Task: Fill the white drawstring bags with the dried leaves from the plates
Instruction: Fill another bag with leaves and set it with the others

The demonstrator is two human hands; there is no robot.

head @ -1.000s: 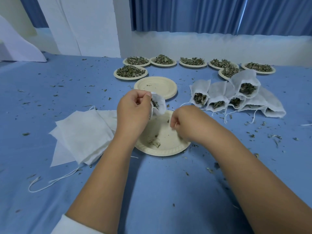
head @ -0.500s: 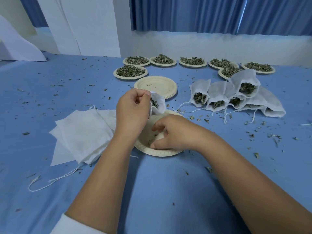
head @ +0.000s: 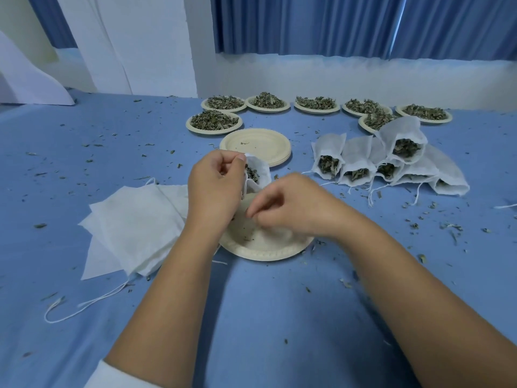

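White on blue cloth [head: 251, 317]: counting seven plates [head: 216, 132] heaped with dried leaves [head: 214, 120] along the far side, one stack of bare plates [head: 256, 144] just nearer, roughly six filled bags [head: 358, 152] leaning together at the right, one pile of flat bags [head: 134, 225] at the left. Pinching the rim of a single drawstring bag [head: 261, 169] with the left hand [head: 215, 189], holding it open just above the far edge of the near plate [head: 265, 252], dark green leaves showing inside its thin white gauze. Bunching the right hand [head: 288, 208] into pressed-together fingertips [head: 251, 212] over that plate beside the bag, blurred, so not telling whether any crumbs are clamped.
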